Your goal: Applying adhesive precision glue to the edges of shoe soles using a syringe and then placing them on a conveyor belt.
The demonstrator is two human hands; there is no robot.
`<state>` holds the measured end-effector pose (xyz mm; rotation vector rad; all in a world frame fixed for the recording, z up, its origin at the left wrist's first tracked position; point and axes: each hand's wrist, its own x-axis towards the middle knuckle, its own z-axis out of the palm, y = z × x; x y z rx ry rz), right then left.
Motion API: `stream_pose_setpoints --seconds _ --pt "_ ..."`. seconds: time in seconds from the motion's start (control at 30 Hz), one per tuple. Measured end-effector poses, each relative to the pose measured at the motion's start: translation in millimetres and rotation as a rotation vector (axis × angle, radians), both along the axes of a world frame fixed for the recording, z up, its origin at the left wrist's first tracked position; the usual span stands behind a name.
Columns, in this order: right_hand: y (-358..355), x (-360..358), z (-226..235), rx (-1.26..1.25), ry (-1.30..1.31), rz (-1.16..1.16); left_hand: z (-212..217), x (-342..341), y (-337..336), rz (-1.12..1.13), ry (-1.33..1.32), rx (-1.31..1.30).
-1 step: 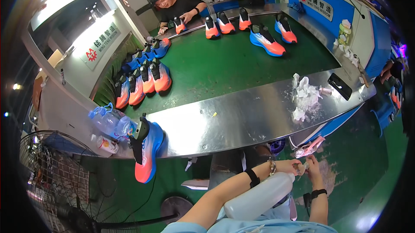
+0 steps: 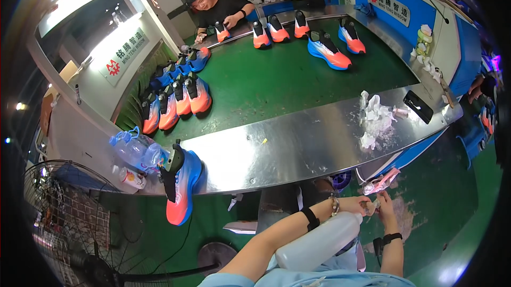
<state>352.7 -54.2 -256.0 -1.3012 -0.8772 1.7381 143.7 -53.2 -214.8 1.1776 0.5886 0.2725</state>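
Observation:
My left hand point(image 2: 363, 205) and my right hand point(image 2: 386, 204) meet below the bench edge at the right, fingers closed together around a small pale piece point(image 2: 376, 205) whose kind I cannot make out. Under my left forearm lies a large translucent white plastic bottle point(image 2: 319, 244), tilted across my lap, its neck end close to my left hand. Just beyond my fingers is a pinkish crumpled thing point(image 2: 382, 181) by the bench corner. A blue, white and orange running shoe point(image 2: 183, 186) rests at the bench's left front edge, its toe over the rim, away from both hands.
Several matching shoes point(image 2: 198, 95) stand on the green conveyor belt point(image 2: 255, 84). Crumpled white paper point(image 2: 377, 114) and a black phone point(image 2: 418, 107) lie on the metal bench point(image 2: 282, 151). Plastic bottles point(image 2: 133, 148) and a fan point(image 2: 66, 218) are at left. A co-worker point(image 2: 221, 13) handles a shoe opposite.

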Motion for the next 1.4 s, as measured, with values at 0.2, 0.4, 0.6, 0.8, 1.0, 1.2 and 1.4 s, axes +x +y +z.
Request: stream_pose_setpoints --seconds 0.2,0.4,0.6,0.8,1.0,1.2,1.4 --pt "-2.7 -13.3 -2.4 0.011 0.024 -0.107 38.8 -8.3 1.9 -0.001 0.096 0.102" --pt "0.4 -22.7 5.9 0.160 -0.191 -0.002 16.1 -15.3 3.4 0.073 -0.091 -0.040" --pt "1.2 -42.7 3.0 0.157 -0.249 -0.081 30.4 -26.3 3.4 0.055 0.060 0.069" --pt "5.9 -37.7 -27.6 0.314 -0.655 0.097 28.7 -39.1 -1.3 0.064 0.156 0.130" --pt "2.0 -55.8 -9.2 0.188 -0.677 0.128 38.7 -54.0 -6.9 0.095 0.143 0.090" --pt "5.3 -73.5 -0.6 0.312 -0.704 0.104 29.5 -66.8 -7.2 0.152 0.068 0.060" --pt "7.4 -71.2 -13.6 0.268 -0.555 0.089 26.1 -65.7 -4.6 0.165 0.059 0.040"
